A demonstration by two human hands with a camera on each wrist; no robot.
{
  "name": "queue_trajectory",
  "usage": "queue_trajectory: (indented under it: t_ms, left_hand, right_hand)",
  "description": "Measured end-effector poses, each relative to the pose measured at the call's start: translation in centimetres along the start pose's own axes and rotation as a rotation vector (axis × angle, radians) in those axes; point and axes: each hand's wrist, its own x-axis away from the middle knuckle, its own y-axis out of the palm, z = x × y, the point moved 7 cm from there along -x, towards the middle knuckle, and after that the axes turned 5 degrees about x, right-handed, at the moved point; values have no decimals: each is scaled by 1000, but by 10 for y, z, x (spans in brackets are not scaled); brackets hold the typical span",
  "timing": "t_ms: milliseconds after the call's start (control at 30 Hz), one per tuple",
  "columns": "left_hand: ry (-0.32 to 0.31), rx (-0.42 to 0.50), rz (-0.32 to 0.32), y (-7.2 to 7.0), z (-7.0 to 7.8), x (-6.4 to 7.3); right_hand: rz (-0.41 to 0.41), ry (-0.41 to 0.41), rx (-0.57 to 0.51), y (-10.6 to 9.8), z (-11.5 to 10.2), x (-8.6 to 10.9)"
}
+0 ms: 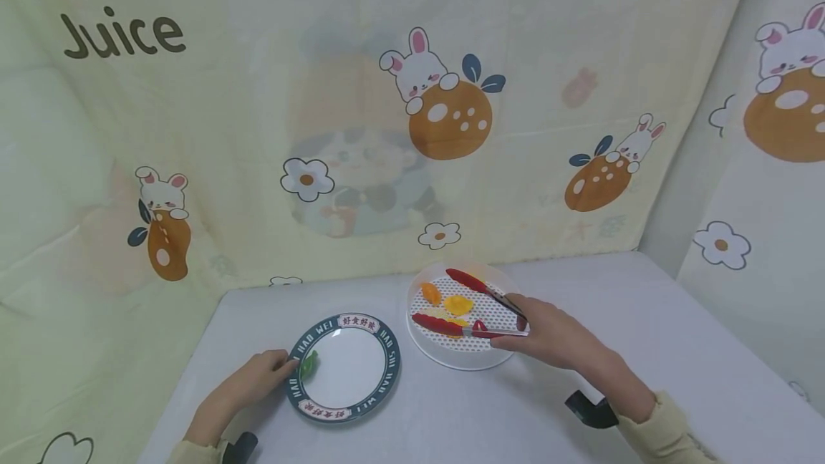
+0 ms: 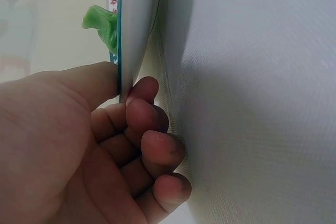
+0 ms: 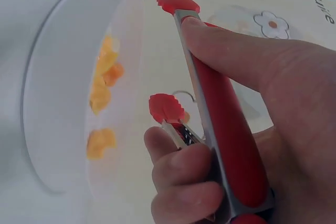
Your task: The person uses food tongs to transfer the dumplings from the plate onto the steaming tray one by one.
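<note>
My left hand (image 1: 256, 379) pinches the left rim of a white plate (image 1: 348, 367) with a dark green lettered border, thumb above and fingertips beneath. A small green piece (image 2: 102, 26), perhaps a toy vegetable, lies on the plate beside my thumb. In my right hand (image 1: 554, 331) I grip red-tipped metal tongs (image 3: 223, 119), whose arms stand spread apart with nothing between the tips. The tongs are above a round, clear-walled container (image 1: 445, 358) with a perforated white insert. Yellow pieces (image 1: 458, 305) and an orange piece (image 1: 430, 293) lie in it.
Both plate and container stand on a white-covered table (image 1: 425, 421), the container farther back and right. A printed curtain (image 1: 258, 92) hangs behind the table, and another printed sheet (image 1: 760, 292) borders it on the right.
</note>
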Motion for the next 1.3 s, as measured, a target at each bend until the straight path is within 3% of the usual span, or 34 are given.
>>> queue_trajectory:
  t_ms: [500,933,1133,1300]
  left_hand:
    - [-23,3,-13,-1,3,1]
    - [-25,-5,-13,2,0,-3]
    - [-35,-13,-7,1,-2,-3]
    - [-38,-11,-14,2,-3,-4]
  right_hand:
    - [-27,6,-32,37,-38,0]
    - [-159,-153,-54,96,-96,7]
    - [-163,-233,28,109,-121,4]
    - [-188,-234,26,116,-139,-6]
